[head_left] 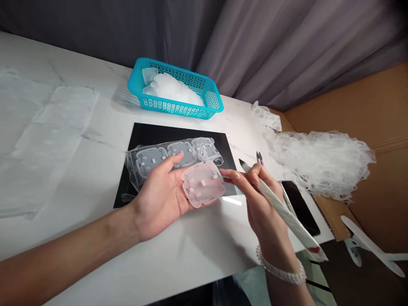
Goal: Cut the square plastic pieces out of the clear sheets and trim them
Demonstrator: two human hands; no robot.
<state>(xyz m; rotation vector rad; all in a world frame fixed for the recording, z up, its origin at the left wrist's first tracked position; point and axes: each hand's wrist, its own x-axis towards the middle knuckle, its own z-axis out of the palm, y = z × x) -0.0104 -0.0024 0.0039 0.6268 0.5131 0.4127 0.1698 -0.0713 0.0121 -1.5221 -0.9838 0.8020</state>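
Note:
My left hand (159,193) lies palm up over the black mat (140,134), fingers stretched, with a translucent square silicone pad (203,183) resting on its fingers. My right hand (259,199) is closed round a long white pen-like tool (287,214) whose dark tip points up-left, and its fingertips touch the pad's right edge. A strip of joined silicone pads (174,155) lies on the mat just beyond my left hand.
A turquoise basket (212,100) with several translucent pads stands behind the mat. A heap of white silicone scrap (321,163) lies on the right, over a cardboard box (379,123). A phone (301,208) and small snips (259,158) sit near my right hand. Clear sheets (54,127) cover the table's left.

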